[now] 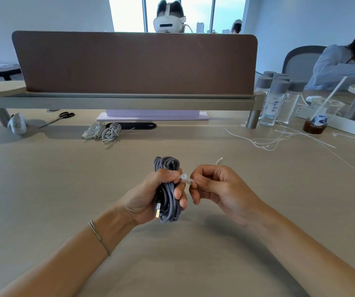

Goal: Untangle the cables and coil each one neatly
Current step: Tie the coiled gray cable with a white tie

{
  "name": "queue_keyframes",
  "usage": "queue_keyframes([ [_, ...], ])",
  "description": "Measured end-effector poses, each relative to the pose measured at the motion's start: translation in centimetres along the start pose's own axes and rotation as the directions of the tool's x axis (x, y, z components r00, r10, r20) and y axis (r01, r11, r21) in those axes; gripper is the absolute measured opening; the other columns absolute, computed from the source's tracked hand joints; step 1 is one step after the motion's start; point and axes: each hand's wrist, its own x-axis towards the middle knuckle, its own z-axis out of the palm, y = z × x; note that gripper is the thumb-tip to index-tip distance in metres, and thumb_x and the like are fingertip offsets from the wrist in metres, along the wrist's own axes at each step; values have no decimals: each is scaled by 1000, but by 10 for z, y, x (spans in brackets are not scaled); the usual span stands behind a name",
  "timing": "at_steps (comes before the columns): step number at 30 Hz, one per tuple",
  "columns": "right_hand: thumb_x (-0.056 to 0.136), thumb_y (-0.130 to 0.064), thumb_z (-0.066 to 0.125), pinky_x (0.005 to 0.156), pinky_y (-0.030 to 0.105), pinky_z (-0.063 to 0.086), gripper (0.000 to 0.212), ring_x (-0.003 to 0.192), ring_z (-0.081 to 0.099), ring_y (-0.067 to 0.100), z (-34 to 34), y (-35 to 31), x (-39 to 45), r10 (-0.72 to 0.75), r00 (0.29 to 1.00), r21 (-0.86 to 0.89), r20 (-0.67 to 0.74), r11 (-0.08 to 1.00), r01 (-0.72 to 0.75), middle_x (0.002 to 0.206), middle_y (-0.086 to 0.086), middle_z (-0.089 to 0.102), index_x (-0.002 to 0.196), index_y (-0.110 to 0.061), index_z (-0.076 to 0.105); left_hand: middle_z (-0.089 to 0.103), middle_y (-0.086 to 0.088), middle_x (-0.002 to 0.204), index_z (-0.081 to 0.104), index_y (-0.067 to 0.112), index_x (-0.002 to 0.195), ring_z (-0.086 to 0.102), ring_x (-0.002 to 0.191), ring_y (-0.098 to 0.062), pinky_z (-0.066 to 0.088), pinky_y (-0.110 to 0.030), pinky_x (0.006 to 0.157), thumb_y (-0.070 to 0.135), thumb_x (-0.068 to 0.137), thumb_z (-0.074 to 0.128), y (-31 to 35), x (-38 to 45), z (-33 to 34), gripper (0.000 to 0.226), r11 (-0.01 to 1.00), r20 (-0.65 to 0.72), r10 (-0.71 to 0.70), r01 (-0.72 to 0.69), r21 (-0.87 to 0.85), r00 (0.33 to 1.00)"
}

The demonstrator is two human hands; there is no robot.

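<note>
Both forearms are bare from the wrists back to the frame's lower edge, with no sleeve showing on either. The left hand point(151, 196) has a thin, pale cord-like bracelet point(98, 236) just behind its wrist, lying slantwise across the forearm. The right hand point(217, 189) wears nothing visible: no ring, watch or band shows behind its wrist.

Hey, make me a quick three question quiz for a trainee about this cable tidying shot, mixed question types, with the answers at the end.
1. True or false: the left hand holds the grey braided cable in its grip.
2. What does the right hand pinch? A) scissors B) white zip tie C) a bottle
3. Fill in: the coiled white cables lie on the ____.

Key: 1 true; 2 B; 3 table.
</note>
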Motion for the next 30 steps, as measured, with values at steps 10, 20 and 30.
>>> queue_keyframes([
  [10, 97, -18, 56, 70, 29, 52, 25, 65, 56, 24, -1, 3, 1, -6, 1000, -23, 5, 1000, 6, 73, 21, 59, 75, -10, 62, 58, -3, 58, 62, 14, 59, 64, 58, -19, 54, -29, 62, 30, 77, 63, -1, 1, -2, 24, 997, -15, 0, 1, 79, 1000],
  [20, 104, -16, 54, 66, 27, 47, 31, 62, 49, 22, -1, 3, 0, -20, 999, -149, -33, 989, 14, 70, 19, 54, 75, -14, 63, 63, -6, 61, 66, 14, 57, 65, 61, -23, 53, -32, 65, 34, 76, 65, -5, 2, 0, 28, 987, -84, -9, 23, 160, 996],
  [30, 99, -18, 57, 59, 28, 40, 22, 54, 42, 16, 5, -4, -3, -101, 994, -135, -49, 986, 93, 59, -7, 56, 86, -10, 72, 54, 0, 54, 59, 15, 64, 62, 51, -17, 54, -27, 55, 30, 67, 70, -3, 4, 3, 18, 995, -130, -20, 7, -101, 991],
])
